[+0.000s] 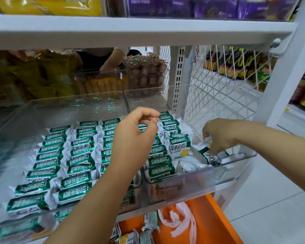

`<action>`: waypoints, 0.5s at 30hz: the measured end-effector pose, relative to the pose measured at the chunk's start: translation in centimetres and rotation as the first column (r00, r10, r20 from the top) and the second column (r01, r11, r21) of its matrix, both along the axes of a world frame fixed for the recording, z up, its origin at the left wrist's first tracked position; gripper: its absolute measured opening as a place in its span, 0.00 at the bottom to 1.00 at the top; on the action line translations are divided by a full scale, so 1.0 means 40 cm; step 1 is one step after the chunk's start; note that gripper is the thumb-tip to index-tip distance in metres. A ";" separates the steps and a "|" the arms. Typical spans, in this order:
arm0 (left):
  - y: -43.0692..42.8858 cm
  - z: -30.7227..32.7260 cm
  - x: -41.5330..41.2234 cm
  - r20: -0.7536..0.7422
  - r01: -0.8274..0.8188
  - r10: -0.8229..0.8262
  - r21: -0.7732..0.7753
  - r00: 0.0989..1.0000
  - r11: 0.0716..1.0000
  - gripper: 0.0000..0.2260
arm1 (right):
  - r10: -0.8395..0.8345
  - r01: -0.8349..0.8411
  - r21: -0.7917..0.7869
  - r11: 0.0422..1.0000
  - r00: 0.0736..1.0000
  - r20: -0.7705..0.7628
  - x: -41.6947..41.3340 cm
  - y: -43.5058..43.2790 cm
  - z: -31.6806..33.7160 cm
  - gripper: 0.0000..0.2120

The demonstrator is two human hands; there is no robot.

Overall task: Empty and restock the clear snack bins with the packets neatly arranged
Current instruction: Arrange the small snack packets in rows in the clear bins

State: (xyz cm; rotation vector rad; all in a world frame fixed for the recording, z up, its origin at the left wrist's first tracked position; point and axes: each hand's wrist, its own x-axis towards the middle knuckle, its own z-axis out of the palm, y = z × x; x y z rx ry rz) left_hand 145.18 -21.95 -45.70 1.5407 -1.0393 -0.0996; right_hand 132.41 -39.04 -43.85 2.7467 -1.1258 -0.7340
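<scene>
Two clear snack bins stand side by side on the white shelf. The left bin (42,111) holds several neat rows of green-and-white packets (74,182). The right bin (236,162) has rows of the same packets on its left side and loose ones at its front right. My left hand (136,136) hovers above the divide between the bins, fingers curled, holding nothing. My right hand (218,136) reaches down into the right bin's front corner and pinches a loose green-and-white packet (209,156).
An orange crate (209,224) below the shelf holds a few packets and a white plastic bag. A clear price-tag holder (188,187) hangs on the shelf front. Another person's hand (107,67) works on the far side. A wire mesh panel (218,95) closes the right.
</scene>
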 end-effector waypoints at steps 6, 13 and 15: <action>-0.001 -0.002 0.002 -0.004 0.000 0.000 0.004 1.000 1.000 0.11 | 0.067 -0.177 0.222 0.959 0.900 0.430 -0.040 0.005 0.019 0.20; -0.003 -0.002 -0.001 -0.008 0.004 -0.004 0.003 1.000 1.000 0.11 | 0.037 -0.240 0.221 0.945 0.753 0.657 -0.031 -0.007 -0.055 0.17; -0.005 -0.004 0.001 -0.004 0.007 -0.007 -0.002 1.000 1.000 0.11 | 0.028 -0.213 0.234 0.949 0.794 0.607 -0.022 -0.010 -0.069 0.15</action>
